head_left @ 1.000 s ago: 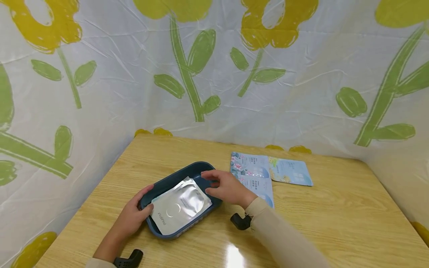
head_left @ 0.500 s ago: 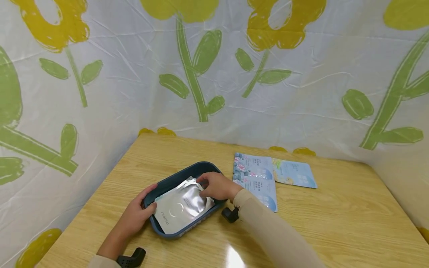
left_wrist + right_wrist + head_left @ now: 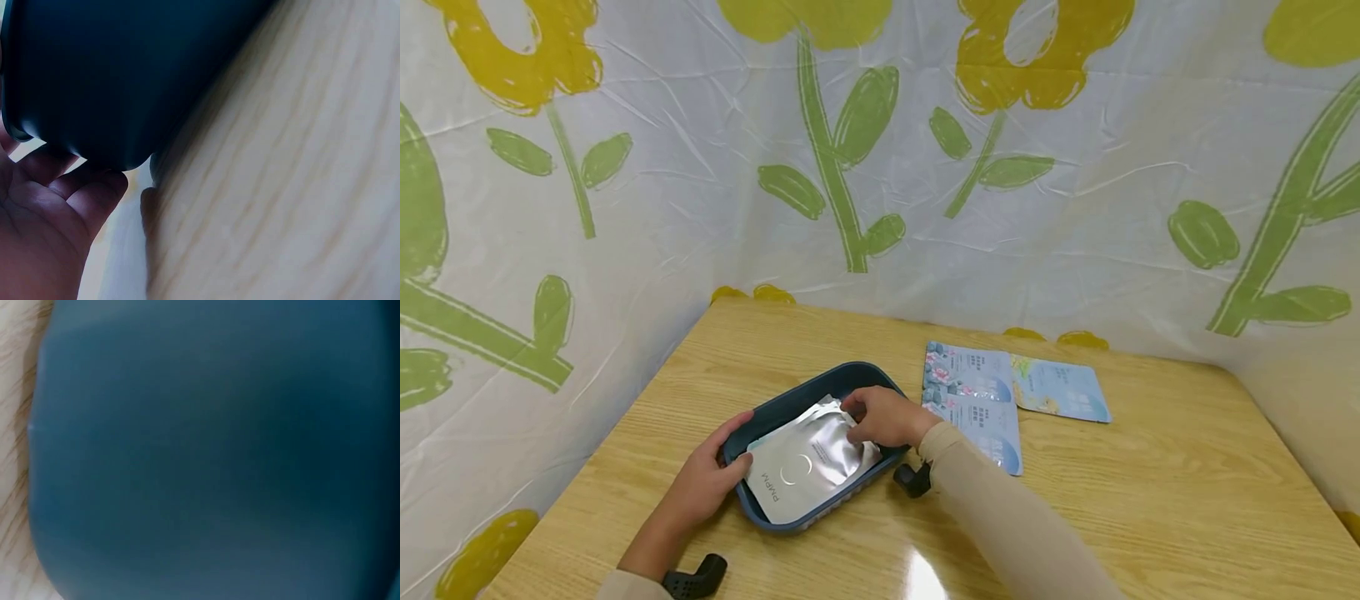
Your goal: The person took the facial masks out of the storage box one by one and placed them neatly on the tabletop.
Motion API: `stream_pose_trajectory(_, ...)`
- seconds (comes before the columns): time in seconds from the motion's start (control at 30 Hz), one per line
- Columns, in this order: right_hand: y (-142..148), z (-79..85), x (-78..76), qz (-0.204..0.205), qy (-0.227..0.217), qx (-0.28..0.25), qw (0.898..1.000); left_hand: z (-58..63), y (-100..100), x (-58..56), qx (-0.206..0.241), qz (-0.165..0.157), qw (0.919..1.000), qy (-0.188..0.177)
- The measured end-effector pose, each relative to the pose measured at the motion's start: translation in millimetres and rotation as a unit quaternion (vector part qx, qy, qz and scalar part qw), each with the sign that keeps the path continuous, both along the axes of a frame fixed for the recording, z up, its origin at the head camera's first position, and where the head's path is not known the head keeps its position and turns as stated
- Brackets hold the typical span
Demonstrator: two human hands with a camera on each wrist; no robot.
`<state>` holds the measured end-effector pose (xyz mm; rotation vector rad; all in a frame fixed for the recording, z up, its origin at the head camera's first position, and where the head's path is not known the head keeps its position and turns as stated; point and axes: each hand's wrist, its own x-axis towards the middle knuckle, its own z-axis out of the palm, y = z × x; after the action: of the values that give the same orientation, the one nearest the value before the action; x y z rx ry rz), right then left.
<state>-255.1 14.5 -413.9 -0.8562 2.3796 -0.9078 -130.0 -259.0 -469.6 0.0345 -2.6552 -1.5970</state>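
A dark blue oblong basket [image 3: 805, 527] sits at an angle on the wooden table in the head view. My left hand [image 3: 706, 473] grips its left end, thumb over the rim and fingers along the outer wall; the left wrist view shows those fingers [image 3: 103, 190] against the wall. Inside lies a silver face mask packet [image 3: 797, 479] marked PMPM, with the edges of other packets showing beneath it. My right hand [image 3: 887, 417] reaches into the basket's right end, thumb and fingers pinching the packet's upper right part. Blurred blue basket wall [image 3: 187, 456] fills the right wrist view.
Right of the basket lie two overlapping blue floral mask packets [image 3: 967, 371] and a blue-yellow one [image 3: 1063, 387]. A black wrist-worn device [image 3: 700, 577] sits at the left wrist, another [image 3: 913, 480] at the right. A flower-printed curtain [image 3: 700, 183] surrounds the table [image 3: 1150, 500].
The right hand has come down from above the basket's right end onto the silver packet and stays there. The left hand keeps its grip; the head view has shifted slightly.
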Motion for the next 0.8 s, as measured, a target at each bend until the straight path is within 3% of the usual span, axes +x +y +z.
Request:
stream_pose_trajectory(0.4,-0.9,-1.3,1.0,0.009,0.001,0.018,1.000,-2.5,-1.0,-0.6,-0.009,-0.003,0.9999,0.009)
stream_pose_trajectory(0.8,0.9,-0.4,5.3,0.010,0.028,-0.019,0.999,-0.9,-0.5,-1.4,0.001,-0.001,1.0000,-0.001)
